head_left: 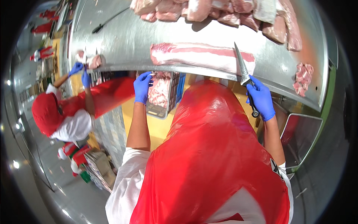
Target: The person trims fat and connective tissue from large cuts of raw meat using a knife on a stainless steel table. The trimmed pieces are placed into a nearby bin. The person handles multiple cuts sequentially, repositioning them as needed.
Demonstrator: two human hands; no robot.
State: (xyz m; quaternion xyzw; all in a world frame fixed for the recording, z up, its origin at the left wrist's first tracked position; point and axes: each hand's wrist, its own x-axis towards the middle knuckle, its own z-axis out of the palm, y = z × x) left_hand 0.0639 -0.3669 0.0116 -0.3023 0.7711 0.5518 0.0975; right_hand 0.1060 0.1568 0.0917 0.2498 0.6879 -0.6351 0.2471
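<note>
In my right hand [261, 98], gloved in blue, is a boning knife [242, 66] with a dark handle. Its narrow blade points up and away, over the right end of a long slab of pork [201, 56] with pink meat and pale fat. The slab lies along the near edge of the steel table [123, 41]. My left hand [142, 88], also gloved, is off the table, above the left side of a crate of meat trimmings [160, 89]. Its fingers are curled together; what they hold, if anything, is hidden.
Many meat pieces [223, 11] are heaped at the table's far side, with small scraps [303, 78] at the right. Another knife [108, 22] lies far left. A co-worker [71, 108] in red cuts meat to my left. A metal-framed cart [301, 138] stands at my right.
</note>
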